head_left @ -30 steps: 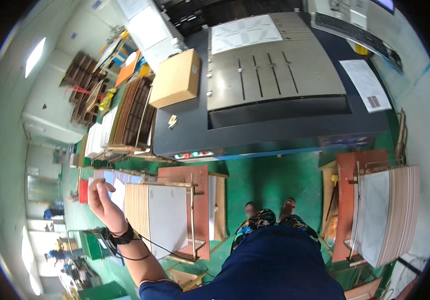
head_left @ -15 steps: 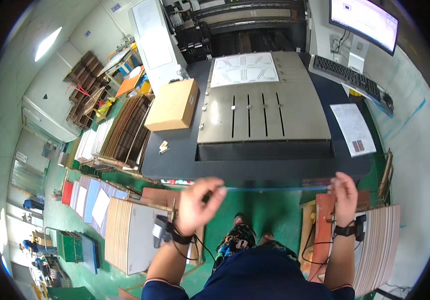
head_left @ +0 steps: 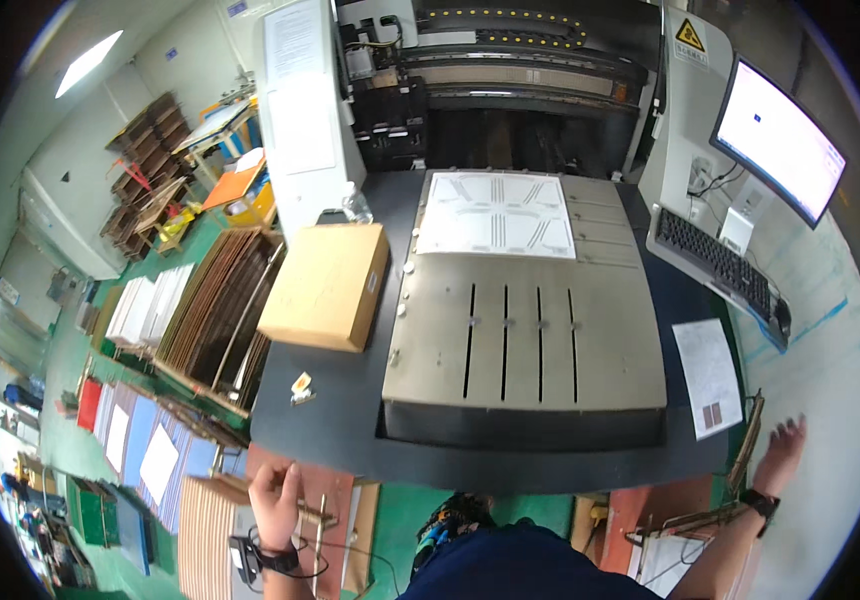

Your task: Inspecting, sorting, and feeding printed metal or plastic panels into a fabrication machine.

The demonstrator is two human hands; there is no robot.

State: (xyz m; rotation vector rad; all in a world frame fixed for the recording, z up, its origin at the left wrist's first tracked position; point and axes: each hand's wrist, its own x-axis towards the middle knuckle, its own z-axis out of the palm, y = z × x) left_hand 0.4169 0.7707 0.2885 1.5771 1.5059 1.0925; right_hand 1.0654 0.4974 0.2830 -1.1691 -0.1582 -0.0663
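Note:
My left hand hangs over the reddish board at the near left, beside the table's front edge. Its fingers are curled in, with nothing seen in them. Out at the near right my right hand is open and empty, fingers stretched away from me beside the wall. Both wrists carry black bands with cables. Between and beyond my hands stands a machine with a slotted metal bed. A white sheet with black line patterns lies on the bed's far part. Neither hand touches the bed or the sheet.
Left on the dark table sits a cardboard box, with a small white-and-orange item nearer me. At the right are a printed paper, a keyboard and a monitor. Stacked boards stand near my left arm.
My view has shifted, so the table and machine appear lower and nearer. My left hand has gone left and down, its fingers closing in. The right hand has swung outward to the right.

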